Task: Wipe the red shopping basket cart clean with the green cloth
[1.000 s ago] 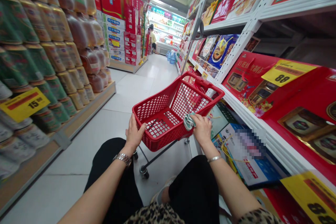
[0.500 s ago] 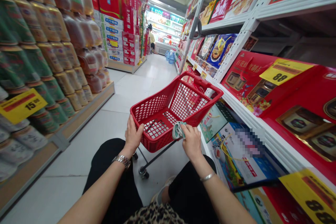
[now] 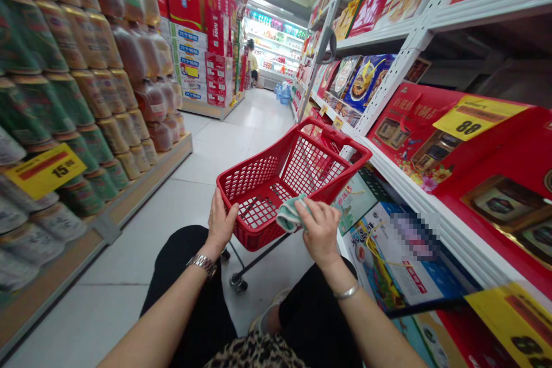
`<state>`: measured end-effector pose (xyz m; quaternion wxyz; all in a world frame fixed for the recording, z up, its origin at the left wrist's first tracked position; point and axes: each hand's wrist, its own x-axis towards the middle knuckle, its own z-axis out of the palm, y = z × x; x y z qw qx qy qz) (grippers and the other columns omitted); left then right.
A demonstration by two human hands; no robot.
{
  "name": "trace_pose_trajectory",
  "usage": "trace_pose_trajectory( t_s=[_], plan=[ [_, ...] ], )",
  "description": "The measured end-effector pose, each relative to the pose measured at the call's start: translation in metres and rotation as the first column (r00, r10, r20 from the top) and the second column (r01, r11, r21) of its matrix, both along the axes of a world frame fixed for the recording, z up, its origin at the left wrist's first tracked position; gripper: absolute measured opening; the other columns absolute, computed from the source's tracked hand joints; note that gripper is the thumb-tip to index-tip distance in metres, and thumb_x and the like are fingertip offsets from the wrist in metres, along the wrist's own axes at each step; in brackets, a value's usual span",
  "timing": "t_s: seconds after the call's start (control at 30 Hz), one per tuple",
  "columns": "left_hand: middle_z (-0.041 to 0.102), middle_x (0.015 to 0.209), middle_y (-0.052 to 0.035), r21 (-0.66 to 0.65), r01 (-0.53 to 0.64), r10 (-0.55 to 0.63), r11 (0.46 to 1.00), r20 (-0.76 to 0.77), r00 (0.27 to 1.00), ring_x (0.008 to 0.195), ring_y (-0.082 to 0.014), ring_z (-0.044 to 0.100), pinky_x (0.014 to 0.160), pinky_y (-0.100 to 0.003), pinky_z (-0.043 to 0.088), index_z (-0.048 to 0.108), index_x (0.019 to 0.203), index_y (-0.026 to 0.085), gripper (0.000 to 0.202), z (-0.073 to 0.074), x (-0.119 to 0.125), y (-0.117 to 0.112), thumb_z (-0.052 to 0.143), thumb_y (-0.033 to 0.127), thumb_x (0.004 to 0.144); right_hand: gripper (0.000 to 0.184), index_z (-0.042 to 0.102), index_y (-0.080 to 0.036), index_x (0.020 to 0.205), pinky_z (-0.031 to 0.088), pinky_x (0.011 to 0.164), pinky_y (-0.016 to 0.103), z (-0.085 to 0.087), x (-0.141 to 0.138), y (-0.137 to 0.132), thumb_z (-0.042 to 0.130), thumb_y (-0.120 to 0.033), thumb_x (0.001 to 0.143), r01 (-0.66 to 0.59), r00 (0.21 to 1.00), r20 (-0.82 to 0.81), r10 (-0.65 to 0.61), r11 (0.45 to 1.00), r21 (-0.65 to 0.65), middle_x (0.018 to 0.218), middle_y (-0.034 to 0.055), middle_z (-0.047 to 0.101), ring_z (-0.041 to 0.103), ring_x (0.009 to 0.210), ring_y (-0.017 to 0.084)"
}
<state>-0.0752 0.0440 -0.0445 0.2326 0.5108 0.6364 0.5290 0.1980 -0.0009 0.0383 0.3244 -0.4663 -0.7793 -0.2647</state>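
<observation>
A small red plastic shopping cart stands tilted in the aisle just in front of my knees. My left hand grips the near left corner of its rim, fingers wrapped round the edge. My right hand is closed on a pale green cloth and presses it against the near edge of the basket. A metal watch sits on my left wrist and a thin bracelet on my right. The basket holds nothing that I can see.
Shelves of red and blue gift boxes with yellow price tags run along the right. Stacked bottles and packs line the left over a low wooden plinth. The white tiled aisle runs ahead to a person standing far off.
My right hand has carried the cloth leftward along the near rim of the basket, from its right corner toward the middle. The left hand has kept its grip on the corner.
</observation>
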Motion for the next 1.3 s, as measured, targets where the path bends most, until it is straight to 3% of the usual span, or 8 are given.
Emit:
trace_pose_trajectory(
  t_s=[0.13, 0.27, 0.4, 0.53, 0.67, 0.83, 1.07, 1.3],
  plan=[
    [0.031, 0.165, -0.0171, 0.053, -0.007, 0.005, 0.999, 0.034, 0.999, 0.154, -0.0315, 0.026, 0.128, -0.050, 0.017, 0.026, 0.159, 0.016, 0.085, -0.007, -0.002, 0.002, 0.058, 0.046, 0.086, 0.050, 0.070, -0.028, 0.126, 0.032, 0.091, 0.039, 0.031, 0.035, 0.041, 0.056, -0.006, 0.083, 0.281, 0.956, -0.087, -0.280, 0.960, -0.006, 0.129, 0.0077, 0.068, 0.052, 0.105, 0.024],
    [0.033, 0.164, -0.0172, 0.054, -0.021, 0.019, 0.998, 0.033, 0.999, 0.153, -0.0318, 0.028, 0.127, -0.050, 0.019, 0.029, 0.158, 0.016, 0.083, -0.010, -0.003, 0.002, 0.059, 0.044, 0.086, 0.050, 0.068, -0.025, 0.130, 0.032, 0.085, 0.039, 0.061, 0.077, 0.080, 0.054, -0.010, 0.084, 0.530, 0.828, -0.127, -0.546, 0.837, -0.135, 0.133, 0.0097, 0.065, 0.051, 0.104, 0.026],
    [0.031, 0.165, -0.0181, 0.038, 0.004, -0.006, 0.999, 0.037, 0.999, 0.154, -0.0309, 0.026, 0.128, -0.049, 0.016, 0.027, 0.159, 0.014, 0.084, -0.008, -0.003, -0.001, 0.057, 0.046, 0.087, 0.053, 0.061, -0.026, 0.138, 0.034, 0.085, 0.040, 0.087, 0.108, 0.103, 0.050, -0.012, 0.088, 0.634, 0.752, -0.061, -0.656, 0.745, -0.207, 0.138, 0.0111, 0.061, 0.051, 0.106, 0.027],
    [0.029, 0.166, -0.0169, 0.048, 0.011, -0.013, 0.999, 0.049, 0.999, 0.155, -0.0305, 0.023, 0.128, -0.048, 0.013, 0.025, 0.159, 0.016, 0.085, -0.009, -0.004, -0.001, 0.057, 0.048, 0.087, 0.054, 0.058, -0.030, 0.142, 0.038, 0.088, 0.043, 0.099, 0.121, 0.120, 0.045, -0.013, 0.092, 0.647, 0.738, 0.012, -0.674, 0.704, -0.293, 0.141, 0.0112, 0.058, 0.051, 0.109, 0.028],
    [0.028, 0.166, -0.0187, 0.045, 0.012, -0.014, 0.999, 0.043, 0.999, 0.155, -0.0310, 0.023, 0.128, -0.048, 0.013, 0.026, 0.159, 0.013, 0.086, -0.008, -0.005, -0.002, 0.057, 0.050, 0.087, 0.052, 0.060, -0.032, 0.139, 0.040, 0.086, 0.039, 0.096, 0.118, 0.127, 0.043, -0.013, 0.093, 0.606, 0.768, 0.092, -0.634, 0.673, -0.423, 0.141, 0.0077, 0.059, 0.052, 0.109, 0.027],
    [0.029, 0.165, -0.0200, 0.023, 0.007, -0.008, 1.000, 0.033, 0.999, 0.155, -0.0313, 0.025, 0.128, -0.048, 0.015, 0.026, 0.159, 0.011, 0.087, -0.007, -0.004, -0.004, 0.056, 0.050, 0.088, 0.050, 0.063, -0.032, 0.136, 0.041, 0.084, 0.036, 0.089, 0.099, 0.117, 0.043, -0.013, 0.094, 0.602, 0.763, 0.087, -0.640, 0.656, -0.456, 0.135, 0.0084, 0.061, 0.053, 0.102, 0.026],
    [0.035, 0.163, -0.0172, 0.085, -0.032, 0.030, 0.996, 0.028, 0.999, 0.153, -0.0316, 0.030, 0.127, -0.051, 0.020, 0.030, 0.158, 0.016, 0.082, -0.014, -0.004, -0.002, 0.059, 0.044, 0.087, 0.060, 0.058, -0.034, 0.141, 0.039, 0.084, 0.034, 0.065, 0.070, 0.095, 0.046, -0.007, 0.089, 0.545, 0.809, 0.079, -0.582, 0.694, -0.470, 0.140, 0.0058, 0.058, 0.054, 0.102, 0.024],
    [0.034, 0.163, -0.0182, 0.070, -0.027, 0.025, 0.997, 0.019, 0.999, 0.153, -0.0316, 0.029, 0.127, -0.051, 0.019, 0.028, 0.158, 0.015, 0.082, -0.014, -0.006, -0.004, 0.057, 0.046, 0.088, 0.064, 0.061, -0.028, 0.140, 0.036, 0.091, 0.035, 0.036, 0.043, 0.075, 0.043, -0.002, 0.084, 0.439, 0.867, -0.005, -0.498, 0.769, -0.464, 0.142, 0.0051, 0.059, 0.053, 0.103, 0.024]
  ],
)
